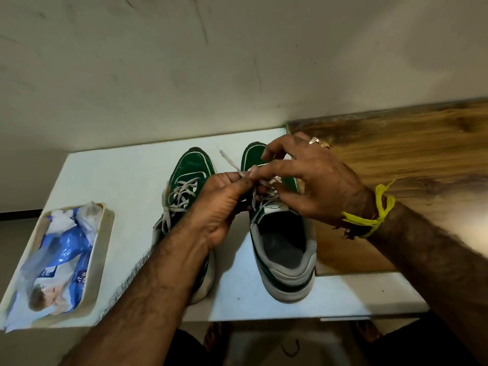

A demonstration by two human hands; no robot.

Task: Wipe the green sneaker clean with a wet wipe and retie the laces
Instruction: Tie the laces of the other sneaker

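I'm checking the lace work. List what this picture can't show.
Head view only:
- Right sneaker's laces: mostly behind both hands, so the knot's state is unclear.
- Left sneaker's heel: covered by the left forearm.
- Left hand's fingers: curled on a lace end; grip partly hidden.
- Wipes pack print: blurred, unreadable.
- Right hand: whether it pinches lace is unclear.

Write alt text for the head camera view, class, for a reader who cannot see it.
Two hands work the grey laces of the right-hand green sneaker: the left hand pinches a lace end while the right hand hovers over the knot. A second green sneaker stands beside it on a white table, and a tray at the left holds a blue wipes packet.
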